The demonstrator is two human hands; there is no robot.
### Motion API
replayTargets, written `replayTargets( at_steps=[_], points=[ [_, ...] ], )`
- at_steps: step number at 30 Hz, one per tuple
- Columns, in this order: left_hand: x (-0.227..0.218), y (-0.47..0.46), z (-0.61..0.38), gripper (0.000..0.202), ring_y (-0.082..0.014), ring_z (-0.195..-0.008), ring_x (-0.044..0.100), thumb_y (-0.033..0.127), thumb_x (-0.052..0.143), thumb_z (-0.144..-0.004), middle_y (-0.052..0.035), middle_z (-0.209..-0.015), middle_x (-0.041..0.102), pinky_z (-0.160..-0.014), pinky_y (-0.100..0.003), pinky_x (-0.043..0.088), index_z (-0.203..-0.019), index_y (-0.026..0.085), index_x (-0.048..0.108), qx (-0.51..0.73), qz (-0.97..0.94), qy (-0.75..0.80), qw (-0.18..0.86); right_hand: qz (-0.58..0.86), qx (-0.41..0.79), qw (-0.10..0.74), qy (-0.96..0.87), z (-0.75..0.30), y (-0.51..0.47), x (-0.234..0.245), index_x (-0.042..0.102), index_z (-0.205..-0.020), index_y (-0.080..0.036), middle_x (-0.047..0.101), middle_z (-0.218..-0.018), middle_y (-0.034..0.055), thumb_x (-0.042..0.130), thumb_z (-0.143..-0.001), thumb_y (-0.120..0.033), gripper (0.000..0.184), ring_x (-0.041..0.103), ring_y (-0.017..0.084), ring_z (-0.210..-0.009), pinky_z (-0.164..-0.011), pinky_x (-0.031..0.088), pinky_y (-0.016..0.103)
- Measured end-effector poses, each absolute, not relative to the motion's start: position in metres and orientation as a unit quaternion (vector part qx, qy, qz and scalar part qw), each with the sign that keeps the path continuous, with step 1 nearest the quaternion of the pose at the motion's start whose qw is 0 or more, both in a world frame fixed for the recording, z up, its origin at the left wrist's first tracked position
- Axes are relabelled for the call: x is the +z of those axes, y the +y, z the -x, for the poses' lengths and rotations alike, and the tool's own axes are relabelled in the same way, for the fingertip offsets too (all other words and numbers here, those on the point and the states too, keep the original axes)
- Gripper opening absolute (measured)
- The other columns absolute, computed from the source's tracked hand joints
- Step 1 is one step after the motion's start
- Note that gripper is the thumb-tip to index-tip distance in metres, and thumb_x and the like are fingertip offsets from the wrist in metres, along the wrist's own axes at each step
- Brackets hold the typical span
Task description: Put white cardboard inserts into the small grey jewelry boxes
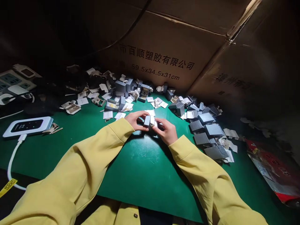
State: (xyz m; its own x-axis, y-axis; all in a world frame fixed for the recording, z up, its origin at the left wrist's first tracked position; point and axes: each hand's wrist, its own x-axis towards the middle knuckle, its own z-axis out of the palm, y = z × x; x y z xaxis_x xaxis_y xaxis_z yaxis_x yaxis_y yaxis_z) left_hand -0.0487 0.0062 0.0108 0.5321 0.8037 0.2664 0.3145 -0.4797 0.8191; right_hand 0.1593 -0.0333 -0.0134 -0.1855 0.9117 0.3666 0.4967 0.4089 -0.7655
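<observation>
Over the middle of the green table, my left hand grips a small dark grey box between thumb and fingers. Against the box's right side is a white piece, pinched by my right hand. Whether the white piece sits partly inside the box or only touches it, I cannot tell. Both hands are close together, and their fingers partly hide the two parts. Just beyond them lie white paper slips and an open grey box with something yellowish inside.
Several grey boxes are heaped at the right, beside a red plastic bag. More boxes and torn card pieces spread along the back. Large cardboard cartons stand behind. At left are a white device with a cable and a power strip.
</observation>
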Motion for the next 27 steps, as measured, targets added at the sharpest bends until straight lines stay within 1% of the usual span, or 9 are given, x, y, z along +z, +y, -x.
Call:
replayTargets(
  at_steps=[5,9,13,17,20,22,24,27],
  points=[
    [0.009,0.008,0.050,0.055,-0.0190,-0.093,0.062,0.038,0.079,-0.060,-0.0065,-0.104,0.066,-0.082,-0.031,0.053,-0.107,0.017,0.061,0.332,-0.800,0.344,0.362,0.455,0.133,0.392,-0.788,-0.160,-0.032,-0.019,0.065,-0.108,-0.018,0.068,-0.102,0.0115,0.059,-0.084,-0.049,0.040,0.061,0.024,-0.095,-0.084,0.051,0.038],
    [0.007,0.009,0.051,0.057,-0.0186,-0.091,0.062,0.039,0.080,-0.060,-0.0075,-0.106,0.065,-0.082,-0.032,0.053,-0.109,0.016,0.061,0.331,-0.805,0.339,0.358,0.436,0.100,0.366,-0.816,-0.165,-0.034,-0.018,0.065,-0.109,-0.020,0.068,-0.100,0.0103,0.058,-0.085,-0.048,0.038,0.060,0.023,-0.094,-0.084,0.050,0.037],
    [0.008,0.008,0.050,0.058,-0.0193,-0.096,0.061,0.039,0.078,-0.062,-0.0076,-0.107,0.063,-0.083,-0.032,0.053,-0.112,0.017,0.061,0.322,-0.807,0.338,0.361,0.446,0.045,0.330,-0.831,-0.169,-0.038,-0.016,0.066,-0.109,-0.020,0.068,-0.100,0.0103,0.059,-0.085,-0.047,0.036,0.056,0.024,-0.093,-0.082,0.049,0.037],
    [0.010,0.006,0.050,0.057,-0.0192,-0.095,0.061,0.040,0.078,-0.063,-0.0063,-0.104,0.063,-0.085,-0.032,0.053,-0.114,0.019,0.061,0.314,-0.809,0.342,0.360,0.459,-0.012,0.271,-0.846,-0.167,-0.042,-0.015,0.066,-0.112,-0.020,0.068,-0.104,0.0098,0.057,-0.088,-0.045,0.035,0.054,0.025,-0.095,-0.078,0.048,0.035],
    [0.010,0.008,0.051,0.059,-0.0194,-0.094,0.062,0.042,0.078,-0.063,-0.0066,-0.104,0.064,-0.088,-0.033,0.052,-0.115,0.019,0.061,0.312,-0.818,0.334,0.350,0.461,-0.052,0.225,-0.857,-0.165,-0.045,-0.014,0.065,-0.115,-0.019,0.067,-0.111,0.0108,0.051,-0.091,-0.043,0.037,0.053,0.026,-0.098,-0.082,0.046,0.038],
    [0.010,0.010,0.052,0.061,-0.0196,-0.095,0.062,0.043,0.078,-0.063,-0.0069,-0.106,0.064,-0.089,-0.034,0.052,-0.116,0.020,0.061,0.305,-0.827,0.330,0.339,0.459,-0.071,0.208,-0.861,-0.163,-0.048,-0.014,0.064,-0.117,-0.018,0.066,-0.116,0.0113,0.048,-0.093,-0.042,0.038,0.054,0.026,-0.101,-0.084,0.045,0.039],
    [0.009,0.012,0.053,0.062,-0.0198,-0.096,0.062,0.044,0.078,-0.063,-0.0075,-0.110,0.063,-0.088,-0.033,0.052,-0.116,0.019,0.060,0.297,-0.832,0.326,0.337,0.454,-0.081,0.206,-0.863,-0.164,-0.050,-0.014,0.064,-0.117,-0.017,0.065,-0.118,0.0110,0.047,-0.094,-0.041,0.037,0.056,0.027,-0.103,-0.088,0.044,0.041],
    [0.007,0.015,0.054,0.063,-0.0205,-0.096,0.062,0.046,0.077,-0.063,-0.0091,-0.113,0.062,-0.086,-0.034,0.054,-0.117,0.019,0.060,0.294,-0.830,0.325,0.344,0.428,-0.072,0.225,-0.872,-0.167,-0.054,-0.013,0.066,-0.114,-0.019,0.066,-0.118,0.0087,0.048,-0.094,-0.035,0.031,0.057,0.026,-0.107,-0.096,0.043,0.044]
  ],
)
